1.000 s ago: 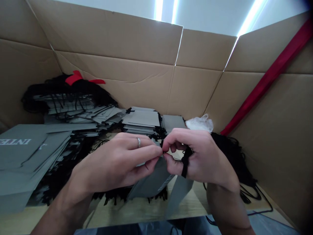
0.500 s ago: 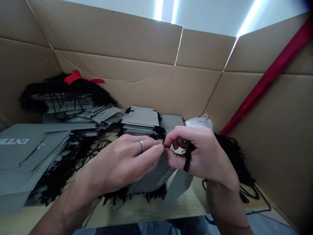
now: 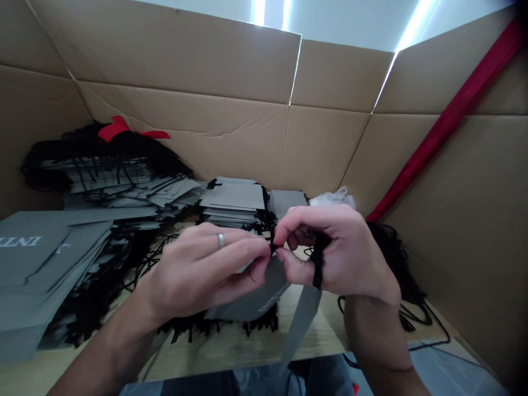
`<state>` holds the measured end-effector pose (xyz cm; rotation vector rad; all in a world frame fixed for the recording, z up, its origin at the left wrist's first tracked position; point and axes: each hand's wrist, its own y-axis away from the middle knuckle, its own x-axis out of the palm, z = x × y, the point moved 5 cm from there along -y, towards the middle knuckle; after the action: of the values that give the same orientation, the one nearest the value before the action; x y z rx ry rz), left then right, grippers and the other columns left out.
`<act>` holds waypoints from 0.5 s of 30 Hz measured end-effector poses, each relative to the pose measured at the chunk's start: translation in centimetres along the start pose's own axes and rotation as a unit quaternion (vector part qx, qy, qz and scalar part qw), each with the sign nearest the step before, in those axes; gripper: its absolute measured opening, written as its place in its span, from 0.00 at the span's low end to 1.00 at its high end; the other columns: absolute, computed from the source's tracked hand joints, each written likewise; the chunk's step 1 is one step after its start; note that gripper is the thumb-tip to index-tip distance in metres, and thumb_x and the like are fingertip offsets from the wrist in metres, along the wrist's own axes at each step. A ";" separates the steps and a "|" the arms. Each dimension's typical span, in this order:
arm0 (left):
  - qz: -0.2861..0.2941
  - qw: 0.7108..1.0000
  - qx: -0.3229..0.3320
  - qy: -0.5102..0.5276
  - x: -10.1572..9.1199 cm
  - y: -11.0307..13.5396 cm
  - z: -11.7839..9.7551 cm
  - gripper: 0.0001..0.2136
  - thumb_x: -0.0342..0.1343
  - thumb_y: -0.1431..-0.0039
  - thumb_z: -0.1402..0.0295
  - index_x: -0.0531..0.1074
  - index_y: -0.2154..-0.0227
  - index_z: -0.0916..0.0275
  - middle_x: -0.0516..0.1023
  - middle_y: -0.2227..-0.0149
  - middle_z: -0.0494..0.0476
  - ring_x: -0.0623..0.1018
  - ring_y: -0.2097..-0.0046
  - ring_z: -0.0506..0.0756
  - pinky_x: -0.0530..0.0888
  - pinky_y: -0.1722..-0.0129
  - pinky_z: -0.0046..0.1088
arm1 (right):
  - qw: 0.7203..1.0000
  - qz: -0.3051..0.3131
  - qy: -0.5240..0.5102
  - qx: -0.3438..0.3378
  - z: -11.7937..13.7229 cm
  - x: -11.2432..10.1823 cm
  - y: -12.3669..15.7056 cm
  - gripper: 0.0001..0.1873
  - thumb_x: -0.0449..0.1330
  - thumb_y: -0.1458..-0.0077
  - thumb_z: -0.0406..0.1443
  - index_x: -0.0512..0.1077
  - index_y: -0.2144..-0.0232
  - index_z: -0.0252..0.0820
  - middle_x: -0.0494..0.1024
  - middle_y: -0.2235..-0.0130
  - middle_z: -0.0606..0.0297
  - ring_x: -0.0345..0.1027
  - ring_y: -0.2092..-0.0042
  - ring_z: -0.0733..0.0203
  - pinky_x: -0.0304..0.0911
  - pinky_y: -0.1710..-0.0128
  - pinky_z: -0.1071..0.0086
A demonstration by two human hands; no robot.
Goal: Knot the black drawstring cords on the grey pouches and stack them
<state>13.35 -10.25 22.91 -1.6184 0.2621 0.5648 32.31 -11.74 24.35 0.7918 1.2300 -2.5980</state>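
My two hands meet in the middle of the view, fingertips pinched together on a small black knot (image 3: 272, 248) in a cord. That cord belongs to a grey paper bag (image 3: 251, 300), which hangs flattened below my hands. My left hand (image 3: 206, 272), with a silver ring on one finger, grips the bag's top edge and the cord. My right hand (image 3: 334, 250) pinches the knot between thumb and forefinger. A black cord loop (image 3: 317, 269) runs over its fingers. The bag's other panel (image 3: 301, 324) drops down past the table edge.
Stacks of grey paper bags (image 3: 233, 201) with black cords lie ahead on a wooden table (image 3: 235, 349). A larger stack with white lettering (image 3: 25, 258) sits left. Black cords (image 3: 396, 258) heap right. Cardboard walls (image 3: 185, 60) surround the area, with a red strap (image 3: 445, 121) at right.
The view has shifted slightly. My fingers stay pinched at the knot, and my hands have drawn closer around it. The bag's lower panel now hangs more steeply downward.
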 end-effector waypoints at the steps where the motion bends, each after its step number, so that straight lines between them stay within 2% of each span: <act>1: -0.012 0.999 0.024 -0.025 -0.1 -0.1 -0.1 0.09 0.70 0.40 0.73 0.78 0.61 0.56 0.86 0.68 0.46 0.85 0.70 0.49 0.82 0.67 0.22 | 1.000 -0.011 -0.003 -0.009 0.1 0.0 0.0 0.10 0.67 0.52 0.23 0.79 0.67 0.39 0.76 0.71 0.74 0.66 0.71 0.73 0.63 0.72 0.78; 3: -0.045 0.997 0.038 -0.041 -0.4 -0.4 -0.1 0.10 0.70 0.41 0.72 0.78 0.60 0.55 0.86 0.70 0.44 0.84 0.73 0.48 0.80 0.71 0.22 | 0.999 -0.032 -0.013 -0.017 0.3 0.1 0.0 0.10 0.67 0.52 0.23 0.79 0.68 0.39 0.76 0.71 0.73 0.65 0.71 0.72 0.63 0.72 0.77; 7: -0.092 0.995 -0.018 0.033 -0.3 -0.6 0.9 0.09 0.71 0.47 0.71 0.79 0.64 0.54 0.84 0.74 0.42 0.80 0.77 0.46 0.76 0.77 0.21 | 0.998 -0.057 -0.036 -0.018 0.3 0.4 0.1 0.09 0.67 0.52 0.24 0.79 0.68 0.39 0.76 0.71 0.73 0.64 0.71 0.71 0.63 0.73 0.76; 12: -0.076 0.969 -0.083 0.222 0.6 -0.5 2.3 0.11 0.71 0.48 0.78 0.81 0.64 0.57 0.86 0.70 0.47 0.82 0.73 0.47 0.79 0.73 0.19 | 0.992 -0.062 -0.106 0.011 0.0 0.7 -0.1 0.09 0.68 0.52 0.23 0.78 0.67 0.38 0.74 0.73 0.73 0.62 0.74 0.73 0.59 0.77 0.78; 14: -0.068 0.971 -0.090 0.210 0.4 -0.5 2.4 0.10 0.71 0.46 0.77 0.81 0.64 0.57 0.86 0.69 0.46 0.83 0.72 0.47 0.80 0.71 0.20 | 0.991 -0.063 -0.114 0.025 -0.2 0.7 -0.2 0.09 0.67 0.51 0.23 0.78 0.68 0.38 0.73 0.74 0.74 0.62 0.75 0.74 0.57 0.78 0.79; 15: -0.064 0.982 -0.076 0.161 0.1 -0.5 2.1 0.11 0.71 0.46 0.77 0.81 0.63 0.57 0.86 0.68 0.46 0.83 0.72 0.48 0.80 0.71 0.20 | 0.992 -0.066 -0.106 0.034 -0.3 0.7 -0.2 0.09 0.67 0.51 0.23 0.77 0.68 0.38 0.73 0.74 0.74 0.62 0.76 0.74 0.57 0.79 0.79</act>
<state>13.28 -8.07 23.21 -1.8603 0.3577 0.2272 31.79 -11.34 23.96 0.4444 1.1734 -2.7562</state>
